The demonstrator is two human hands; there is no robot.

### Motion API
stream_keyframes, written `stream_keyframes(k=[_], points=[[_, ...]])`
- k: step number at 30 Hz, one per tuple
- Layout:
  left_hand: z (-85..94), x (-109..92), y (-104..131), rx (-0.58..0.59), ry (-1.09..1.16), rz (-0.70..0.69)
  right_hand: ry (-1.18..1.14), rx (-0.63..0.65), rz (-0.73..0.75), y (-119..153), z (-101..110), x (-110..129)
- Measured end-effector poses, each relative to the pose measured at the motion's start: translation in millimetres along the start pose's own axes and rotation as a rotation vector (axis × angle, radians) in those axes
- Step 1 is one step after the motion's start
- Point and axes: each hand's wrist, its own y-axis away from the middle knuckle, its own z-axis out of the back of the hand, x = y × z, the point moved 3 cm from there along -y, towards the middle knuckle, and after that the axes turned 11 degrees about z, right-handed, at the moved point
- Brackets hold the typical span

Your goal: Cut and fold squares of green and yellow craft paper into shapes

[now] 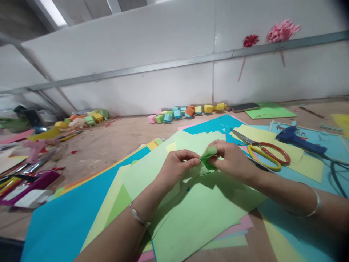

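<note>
A small folded piece of green paper (209, 157) is pinched between my two hands, just above the stack of sheets. My left hand (178, 165) grips its left edge between thumb and forefinger. On the other side, my right hand (230, 160) is closed around the upper right part, hiding some of the folds. Beneath both hands lie large pale green sheets (201, 225), overlapping one another. Scissors (265, 147) with red and yellow handles rest to the right of my right hand.
A blue glue gun (300, 141) with a cord lies at right. Several small folded paper cubes (188, 112) line the wall, near a phone (245, 107). At left are a pink glue gun (36, 149) and a purple tool (34, 185). Blue sheets (62, 214) spread at front left.
</note>
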Motion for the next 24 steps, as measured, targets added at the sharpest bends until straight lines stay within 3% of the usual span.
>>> stream_keyframes(k=[7, 13, 18, 24], points=[[2.3, 4, -1, 0.069, 0.046, 0.080, -0.287, 0.065, -0.092, 1, -5, 5], [0.1, -5, 4, 0.051, -0.155, -0.006, 0.078, -0.005, -0.049, 3, -2, 6], [-9.7, -7, 13, -0.064, -0.390, -0.147, 0.275, -0.029, 0.015, 6, -6, 8], [-13.6, -2, 16, -0.222, -0.610, -0.209, 0.119, 0.050, 0.023, 6, -14, 9]])
